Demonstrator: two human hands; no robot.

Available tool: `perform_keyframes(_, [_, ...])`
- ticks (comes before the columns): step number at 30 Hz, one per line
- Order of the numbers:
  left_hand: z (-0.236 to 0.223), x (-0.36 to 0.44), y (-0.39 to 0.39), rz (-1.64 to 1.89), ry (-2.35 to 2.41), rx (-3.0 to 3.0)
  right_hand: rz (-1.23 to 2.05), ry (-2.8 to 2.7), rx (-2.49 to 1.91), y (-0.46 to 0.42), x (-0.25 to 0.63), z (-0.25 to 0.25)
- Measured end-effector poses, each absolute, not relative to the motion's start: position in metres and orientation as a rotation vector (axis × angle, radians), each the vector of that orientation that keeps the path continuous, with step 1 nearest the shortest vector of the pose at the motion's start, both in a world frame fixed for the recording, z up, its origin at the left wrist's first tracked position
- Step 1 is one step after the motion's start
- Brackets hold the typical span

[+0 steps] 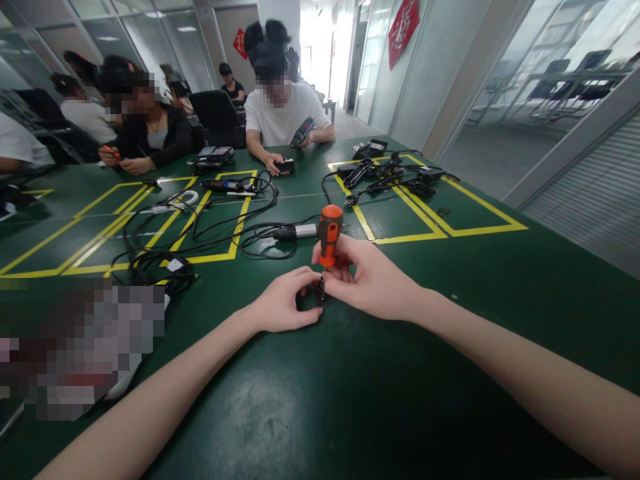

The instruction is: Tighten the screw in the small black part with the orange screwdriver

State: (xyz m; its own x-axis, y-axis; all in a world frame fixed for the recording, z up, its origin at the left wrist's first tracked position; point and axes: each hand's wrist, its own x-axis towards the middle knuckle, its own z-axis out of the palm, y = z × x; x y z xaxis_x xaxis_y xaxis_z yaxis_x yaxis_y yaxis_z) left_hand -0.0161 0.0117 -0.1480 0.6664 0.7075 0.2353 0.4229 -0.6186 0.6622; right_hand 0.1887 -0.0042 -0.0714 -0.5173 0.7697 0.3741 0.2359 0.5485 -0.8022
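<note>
A screwdriver [331, 230] with an orange and dark grey handle stands nearly upright, its tip pointing down. Just below the handle, my right hand [363, 277] is closed around it, thumb and fingers pinched at the shaft. My left hand [285, 300] is closed on a small dark round part [322, 293] on the table, thumb and index finger at its sides. The screwdriver's tip is down at this part; my fingers hide the exact contact.
Yellow tape [413, 237] marks rectangles on the green table [390, 400]. Black cables [200, 227], a silver cylinder [306, 231] and black adapters [373, 172] lie beyond my hands. Across the table, a co-worker in a white shirt [285, 113] holds a power drill [302, 133]. Another co-worker [150, 133] sits left.
</note>
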Motion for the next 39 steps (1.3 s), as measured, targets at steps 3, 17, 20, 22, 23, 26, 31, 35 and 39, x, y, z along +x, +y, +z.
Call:
perform_keyframes(3, [-0.145, -0.015, 0.011, 0.677, 0.868, 2.277, 0.868, -2.063, -0.806, -0.003, 0.188, -0.072])
perform_keyframes(17, [-0.149, -0.015, 0.023, 0.857, 1.098, 1.86, 0.829, -2.169, -0.87, 0.002, 0.196, -0.068])
perform_keyframes(20, [-0.15, -0.013, 0.022, 0.864, 1.068, 1.819, 0.784, -2.202, -0.844, 0.001, 0.196, -0.068])
perform_keyframes(22, [-0.148, -0.013, 0.021, 0.841, 1.041, 1.788, 0.76, -2.206, -0.835, 0.001, 0.196, -0.067])
perform_keyframes(23, [-0.147, -0.014, 0.021, 0.82, 1.028, 1.777, 0.747, -2.206, -0.834, 0.001, 0.197, -0.067])
perform_keyframes(26, [-0.145, -0.015, 0.02, 0.744, 0.996, 1.773, 0.677, -2.223, -0.839, 0.0, 0.198, -0.067])
perform_keyframes(31, [-0.145, -0.015, 0.021, 0.698, 0.998, 1.821, 0.601, -2.245, -0.857, 0.0, 0.199, -0.065])
perform_keyframes(35, [-0.146, -0.015, 0.021, 0.686, 1.021, 1.828, 0.717, -2.202, -0.909, -0.002, 0.199, -0.06])
perform_keyframes(39, [-0.146, -0.016, 0.021, 0.673, 1.0, 1.818, 0.809, -2.133, -0.914, -0.003, 0.2, -0.058])
